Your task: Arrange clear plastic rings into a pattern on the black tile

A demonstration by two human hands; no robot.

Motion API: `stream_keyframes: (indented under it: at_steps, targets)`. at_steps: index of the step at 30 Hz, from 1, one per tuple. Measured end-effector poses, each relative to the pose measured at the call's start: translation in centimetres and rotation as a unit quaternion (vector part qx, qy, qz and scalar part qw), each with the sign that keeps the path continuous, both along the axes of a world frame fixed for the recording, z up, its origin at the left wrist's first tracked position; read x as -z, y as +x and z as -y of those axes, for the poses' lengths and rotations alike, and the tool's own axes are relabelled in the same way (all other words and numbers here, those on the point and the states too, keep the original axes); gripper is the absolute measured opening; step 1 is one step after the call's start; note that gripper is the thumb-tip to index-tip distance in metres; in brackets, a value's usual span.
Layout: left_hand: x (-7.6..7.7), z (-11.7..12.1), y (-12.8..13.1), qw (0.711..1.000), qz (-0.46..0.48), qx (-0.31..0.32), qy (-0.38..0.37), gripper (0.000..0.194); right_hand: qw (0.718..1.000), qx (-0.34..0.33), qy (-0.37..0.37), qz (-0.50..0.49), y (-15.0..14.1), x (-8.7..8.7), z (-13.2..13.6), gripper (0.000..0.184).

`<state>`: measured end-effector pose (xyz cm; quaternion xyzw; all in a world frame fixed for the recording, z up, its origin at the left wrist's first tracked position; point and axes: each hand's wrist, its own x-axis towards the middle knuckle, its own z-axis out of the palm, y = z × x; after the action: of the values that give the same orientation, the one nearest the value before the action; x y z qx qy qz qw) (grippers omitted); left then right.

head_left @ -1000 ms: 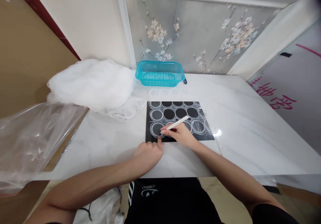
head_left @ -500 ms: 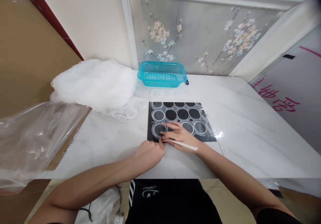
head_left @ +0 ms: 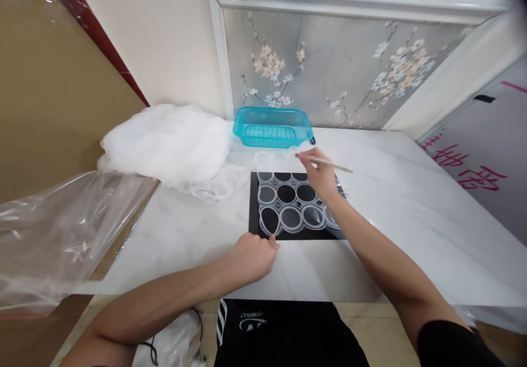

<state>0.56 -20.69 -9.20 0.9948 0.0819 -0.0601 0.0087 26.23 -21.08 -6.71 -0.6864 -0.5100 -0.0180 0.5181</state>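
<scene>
A black mat [head_left: 294, 234] lies on the white table [head_left: 395, 230], covered by a clear sheet of round rings [head_left: 288, 205]. My left hand [head_left: 252, 256] rests closed at the mat's near left corner, one fingertip touching its edge. My right hand [head_left: 319, 172] is stretched out over the far edge of the mat, closed on a thin white stick [head_left: 329, 163] that points to the right. It hovers just short of the turquoise basket [head_left: 272, 127]. Whether it also pinches a small clear piece I cannot tell.
A heap of white netting [head_left: 168, 142] lies at the back left, with loose clear rings [head_left: 216, 188] beside it. A crumpled clear plastic bag [head_left: 53, 230] hangs over the table's left edge. A flowered wall panel [head_left: 329, 65] stands behind the basket.
My right hand has lifted from the near left ring of the mat and reached far toward the basket, stick still in it. The left hand has stayed at the mat's corner.
</scene>
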Motion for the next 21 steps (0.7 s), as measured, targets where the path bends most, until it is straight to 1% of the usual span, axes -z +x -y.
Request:
stream_keyframes:
  at_steps: [1, 2, 3, 4, 6, 8, 9, 11, 13, 17, 21]
  targets:
    - [-0.1, 0.0, 0.0, 1.000, -0.002, -0.006, -0.002, 0.036, 0.999, 0.029, 0.021, -0.036, 0.7, -0.5, -0.5, 0.022]
    - [-0.2, -0.1, 0.0, 1.000, -0.003, -0.014, -0.004, 0.035, 0.997, 0.039, 0.026, -0.055, 1.1, -1.0, -0.6, 0.022]
    - [-0.3, -0.2, 0.1, 1.000, -0.004, -0.021, -0.006, 0.035, 0.998, 0.030, 0.014, -0.059, 1.2, -1.3, -0.4, 0.022]
    - [-0.4, -0.3, 0.1, 1.000, -0.002, -0.025, -0.006, 0.034, 0.999, 0.004, -0.014, -0.051, 1.0, -1.5, 0.2, 0.021]
    - [-0.5, -0.4, 0.2, 1.000, 0.011, -0.024, -0.003, 0.036, 0.994, -0.064, -0.090, -0.005, -0.1, -1.3, 2.5, 0.020]
    - [-0.5, -0.6, 0.5, 0.999, 0.034, -0.011, 0.004, 0.040, 0.980, -0.121, -0.152, 0.038, -1.7, -0.6, 5.4, 0.018]
    - [-0.4, -0.6, 0.6, 0.999, 0.044, -0.003, 0.006, 0.041, 0.974, -0.142, -0.174, 0.042, -2.5, -0.2, 6.8, 0.017]
    - [-0.3, -0.5, 1.0, 0.998, 0.054, 0.011, 0.007, 0.043, 0.964, -0.169, -0.205, 0.017, -3.8, 0.9, 9.2, 0.017]
    - [-0.3, -0.3, 1.5, 0.998, 0.052, 0.017, 0.002, 0.041, 0.959, -0.178, -0.221, -0.018, -4.5, 2.0, 10.6, 0.018]
    - [-0.1, 0.0, 2.4, 0.999, 0.041, 0.015, 0.005, 0.038, 0.957, -0.168, -0.226, -0.064, -4.5, 3.6, 11.2, 0.020]
    - [0.0, 0.2, 2.6, 0.998, 0.046, 0.025, 0.019, 0.039, 0.957, -0.166, -0.225, -0.082, -4.3, 4.3, 10.9, 0.020]
